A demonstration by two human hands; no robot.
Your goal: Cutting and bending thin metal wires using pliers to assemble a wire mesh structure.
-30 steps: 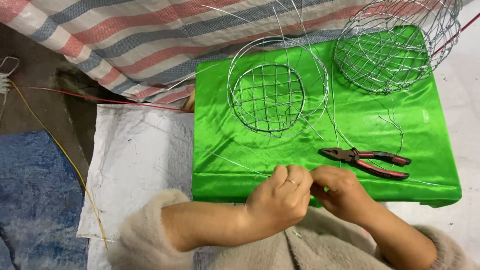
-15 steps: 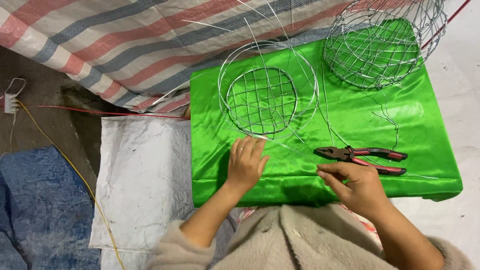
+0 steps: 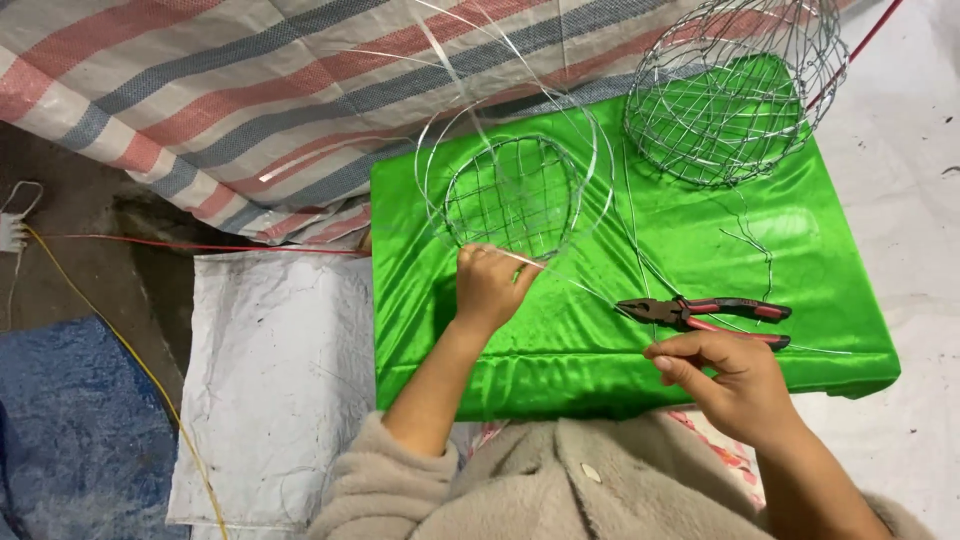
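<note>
**Left hand now on the wire frame, right hand holding a strand by the pliers**

Your left hand (image 3: 490, 285) has moved up from the front part of the green cloth (image 3: 600, 340), where it lay flat and spread half a second ago, to the near rim of the flat wire frame (image 3: 515, 195). Its fingers (image 3: 478, 262) are now curled closed around the lower edge of that frame, where a long thin wire (image 3: 580, 285) runs off toward your right. The frame lies on the cloth-covered desk, at the back-left part of it, with loose wire hoops rising around its meshed centre.

Your right hand (image 3: 725, 375) has stayed near the front edge of the desk, just below the red-handled pliers (image 3: 705, 312). Its thumb and forefinger are pinched together; they seem to hold the fine wire, though the strand is too thin there to be sure. The pliers lie untouched on the cloth, where they were before.

The round wire basket (image 3: 735, 90) stands at the back-right corner of the desk, well apart from both hands. A second ago both hands were bunched together at the front edge; now they are spread apart, with the wire stretched between them.
</note>
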